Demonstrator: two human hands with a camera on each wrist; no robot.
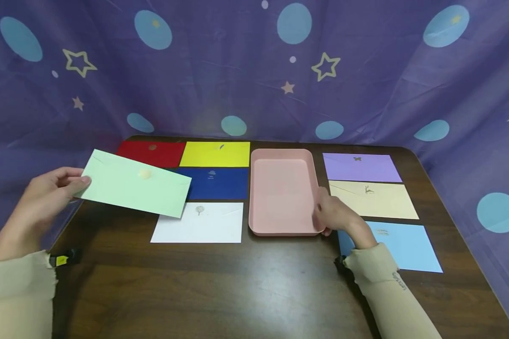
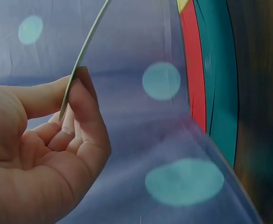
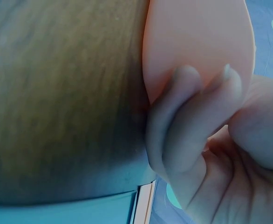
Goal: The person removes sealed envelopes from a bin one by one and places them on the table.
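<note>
My left hand (image 1: 46,200) pinches the left end of a pale green envelope (image 1: 140,183) between thumb and fingers. The envelope is raised and tilted, with its round seal facing up. Edge-on, the green envelope (image 2: 84,51) shows as a thin line between thumb and finger in the left wrist view. My right hand (image 1: 337,214) holds the right side of a pink tray (image 1: 284,193), near its front corner. In the right wrist view, curled fingers (image 3: 187,121) touch the outer wall of the tray (image 3: 197,42); the thumb's contact is partly hidden.
Left of the tray lie red (image 1: 152,153), yellow (image 1: 216,154), blue (image 1: 220,183) and white (image 1: 203,226) envelopes, partly covered by the green one. Purple (image 1: 362,167), cream (image 1: 390,202) and light blue (image 1: 411,247) envelopes lie right. A patterned curtain (image 1: 237,70) hangs behind the table.
</note>
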